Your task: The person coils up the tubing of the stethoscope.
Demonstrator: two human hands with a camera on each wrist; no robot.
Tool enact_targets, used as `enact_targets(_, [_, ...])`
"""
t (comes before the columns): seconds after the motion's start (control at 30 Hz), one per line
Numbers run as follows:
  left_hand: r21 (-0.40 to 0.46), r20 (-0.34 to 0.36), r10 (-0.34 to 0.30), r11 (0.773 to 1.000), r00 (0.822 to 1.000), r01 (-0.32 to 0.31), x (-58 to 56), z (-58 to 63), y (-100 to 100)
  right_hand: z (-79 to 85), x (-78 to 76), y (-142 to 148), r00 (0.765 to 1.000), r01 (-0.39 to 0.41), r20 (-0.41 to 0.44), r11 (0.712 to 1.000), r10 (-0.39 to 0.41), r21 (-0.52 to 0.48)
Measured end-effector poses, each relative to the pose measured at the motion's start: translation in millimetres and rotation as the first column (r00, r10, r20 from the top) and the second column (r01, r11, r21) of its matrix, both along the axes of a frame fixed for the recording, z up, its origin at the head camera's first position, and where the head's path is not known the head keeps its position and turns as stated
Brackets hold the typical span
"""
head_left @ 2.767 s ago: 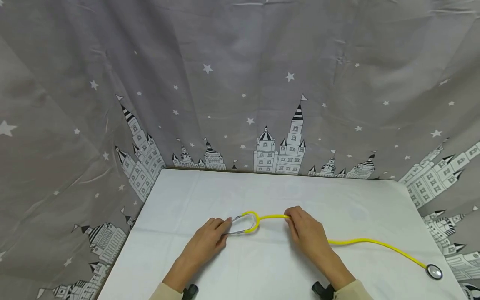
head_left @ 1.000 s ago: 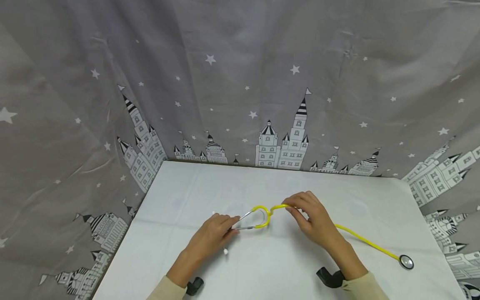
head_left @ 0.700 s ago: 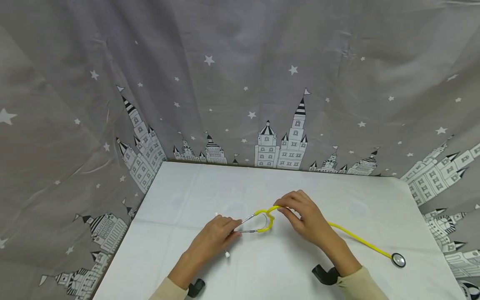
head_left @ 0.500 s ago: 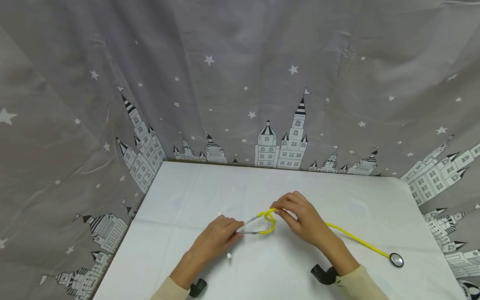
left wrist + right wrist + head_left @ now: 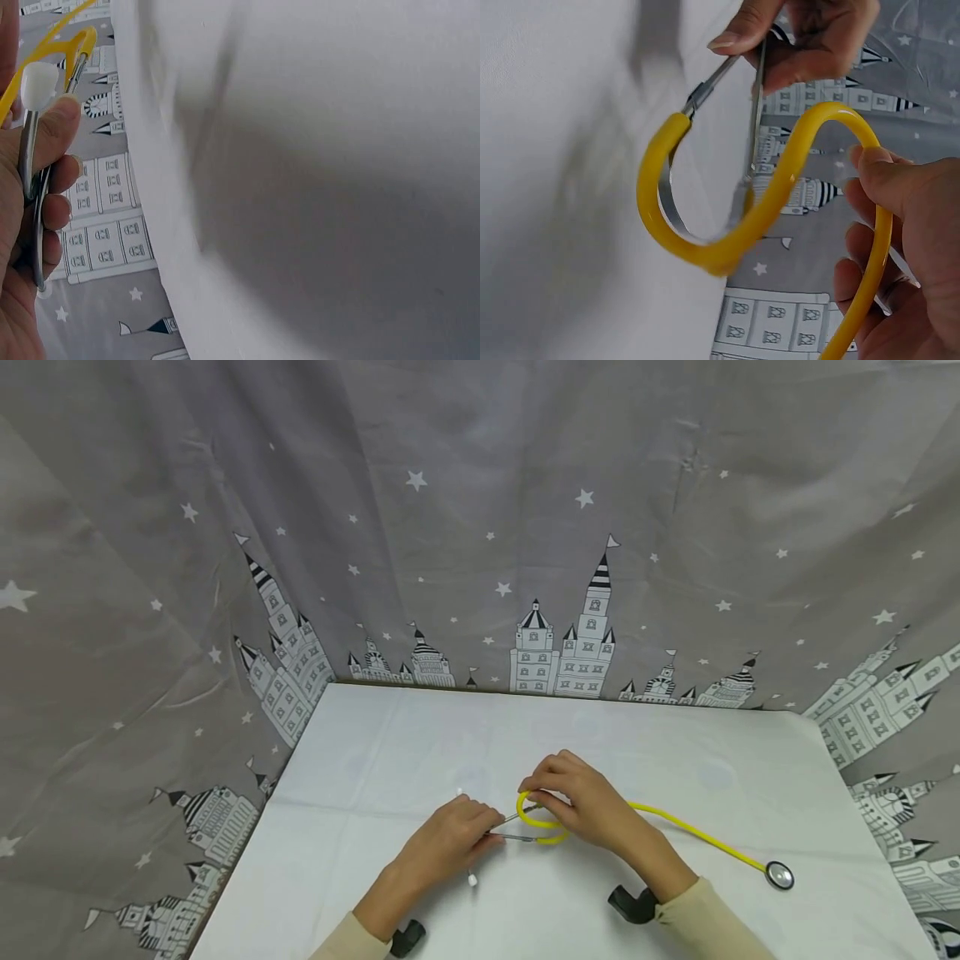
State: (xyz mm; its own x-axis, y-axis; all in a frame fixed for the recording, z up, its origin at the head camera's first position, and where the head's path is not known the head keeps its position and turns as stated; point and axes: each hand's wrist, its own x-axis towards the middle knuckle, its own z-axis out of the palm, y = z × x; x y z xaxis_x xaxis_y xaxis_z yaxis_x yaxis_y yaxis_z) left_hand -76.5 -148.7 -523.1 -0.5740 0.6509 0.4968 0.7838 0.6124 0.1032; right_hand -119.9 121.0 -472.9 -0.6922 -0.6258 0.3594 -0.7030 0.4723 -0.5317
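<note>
A stethoscope with yellow tubing (image 5: 701,837) is held up between both hands over the white table. My left hand (image 5: 450,839) grips its two metal ear tubes (image 5: 756,112), thumb and curled fingers around them. A white ear tip (image 5: 39,86) pokes out beside the thumb in the left wrist view. My right hand (image 5: 581,802) pinches the yellow tube a short way past the fork, bending it back in a loop toward the ear tubes. Beyond the right hand the tube runs rightward to the round chest piece (image 5: 779,875), which lies at the table's right part.
The white tabletop (image 5: 390,735) spreads under both hands. Grey cloth (image 5: 450,468) printed with castles and stars hangs behind it and at both sides. A black wrist mount (image 5: 632,906) sits at the right wrist, another black mount (image 5: 408,937) at the left.
The right hand has moved left toward the left hand, bending the once straight tube into a loop over the fork. The left hand has shifted slightly right; the chest piece has slid left.
</note>
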Motion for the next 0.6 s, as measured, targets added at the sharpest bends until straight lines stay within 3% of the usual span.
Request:
enact_targets(0.27, [0.021,0.011,-0.050,0.999,0.999,0.049,6.3,0.2,11,-12.2,4.4,-6,0.999,-0.038,0.037,0.998,0.037,0.040])
enact_targets(0.6, [-0.008,-0.018,-0.046,0.999,0.999,0.046,11.1,4.4,19,-19.4,7.9,-3,0.997,-0.048,0.072,0.995,0.043,0.083])
